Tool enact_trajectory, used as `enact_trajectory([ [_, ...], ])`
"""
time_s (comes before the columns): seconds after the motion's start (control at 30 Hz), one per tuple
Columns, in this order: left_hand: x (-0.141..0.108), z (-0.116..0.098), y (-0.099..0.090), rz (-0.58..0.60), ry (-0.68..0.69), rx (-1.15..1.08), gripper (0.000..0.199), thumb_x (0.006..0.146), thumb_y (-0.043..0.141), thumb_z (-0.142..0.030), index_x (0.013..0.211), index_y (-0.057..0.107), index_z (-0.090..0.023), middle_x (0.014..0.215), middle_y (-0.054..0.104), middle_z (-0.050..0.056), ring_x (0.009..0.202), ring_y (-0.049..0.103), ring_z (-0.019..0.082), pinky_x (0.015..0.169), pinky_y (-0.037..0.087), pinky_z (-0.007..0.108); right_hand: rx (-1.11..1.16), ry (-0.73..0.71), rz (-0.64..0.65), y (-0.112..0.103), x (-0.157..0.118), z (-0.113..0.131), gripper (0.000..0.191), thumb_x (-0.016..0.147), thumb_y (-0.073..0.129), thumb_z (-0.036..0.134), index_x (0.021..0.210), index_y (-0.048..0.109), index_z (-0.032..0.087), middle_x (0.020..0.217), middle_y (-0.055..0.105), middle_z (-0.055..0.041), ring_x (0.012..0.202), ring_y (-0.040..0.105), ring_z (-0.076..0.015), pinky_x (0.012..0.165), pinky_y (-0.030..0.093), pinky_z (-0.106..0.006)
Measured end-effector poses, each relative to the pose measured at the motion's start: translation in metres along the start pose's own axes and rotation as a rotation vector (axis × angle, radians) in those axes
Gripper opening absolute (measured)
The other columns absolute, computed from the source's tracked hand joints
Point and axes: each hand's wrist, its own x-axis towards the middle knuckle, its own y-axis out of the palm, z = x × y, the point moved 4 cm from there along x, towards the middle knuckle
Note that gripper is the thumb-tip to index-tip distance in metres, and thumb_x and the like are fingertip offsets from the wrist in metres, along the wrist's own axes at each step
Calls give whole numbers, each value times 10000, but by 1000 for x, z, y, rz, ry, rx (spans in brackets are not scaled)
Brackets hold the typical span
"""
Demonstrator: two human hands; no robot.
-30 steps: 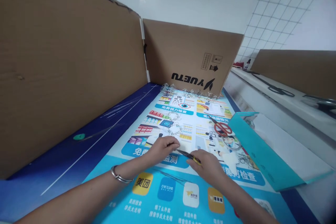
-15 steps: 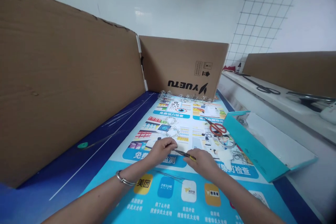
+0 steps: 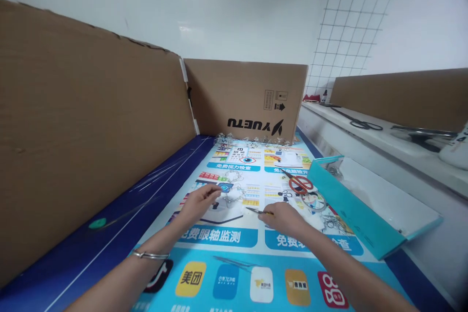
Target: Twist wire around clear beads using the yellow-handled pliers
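Thin dark strands [image 3: 234,262] at 6 o'clock on blue-and-white printed sheet [image 3: 278,259]; right hand [image 3: 283,218] closed round slim dark pointed tool with yellow handle [image 3: 256,211], tip toward 9 o'clock; left hand [image 3: 200,201] at tool's 10 o'clock, fingers curled toward thumb, cannot tell whether pinching anything; clear glittery loops [image 3: 234,198] near left fingertips, at their 3 o'clock; red-handled scissors [image 3: 300,185] at right hand's 1 o'clock; brown cardboard panel [image 3: 244,100] at 12 o'clock

A slim tool [image 3: 255,210] with dark, pointed tip and yellow handles points toward the worktop's [image 3: 124,246] left edge; clear loops [image 3: 233,199] lie farther toward its far edge.
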Motion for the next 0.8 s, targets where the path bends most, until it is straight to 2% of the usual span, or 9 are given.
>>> enact_trajectory([
  [0.1,6,10,-6,-43,-13,49,312,751,511,-448,884,623,-189,710,617,-2,614,555,147,574,422,227,-63,19,7,-7,11,-6,366,808,429,503,840,658,219,845,663,-60,783,589,-205,565,325,-243],
  [0.3,9,14,-6,-31,-43,99,290,740,531,-444,816,635,-185,658,608,-5,608,545,144,566,415,214,-166,9,32,-14,23,-11,355,781,446,462,828,675,194,883,663,-107,826,589,-258,624,367,-293],
  [0.53,10,19,-6,-31,-81,96,244,791,497,-395,853,617,-192,667,602,-8,619,549,143,585,431,226,-182,-15,57,-16,31,-18,344,811,419,449,840,672,218,854,669,-96,800,601,-246,623,373,-295],
  [0.63,12,19,-6,-63,-11,157,195,809,489,-336,875,615,-201,782,634,15,706,574,159,636,446,246,-165,-22,72,-16,36,-21,324,825,412,437,827,664,233,830,674,-76,770,609,-234,578,353,-276],
  [0.8,17,12,-6,-44,220,276,194,853,440,-220,945,610,-205,954,624,63,910,560,185,795,446,303,-141,-18,89,-16,46,-24,286,821,430,429,802,647,244,809,678,-63,757,615,-246,535,305,-268],
])
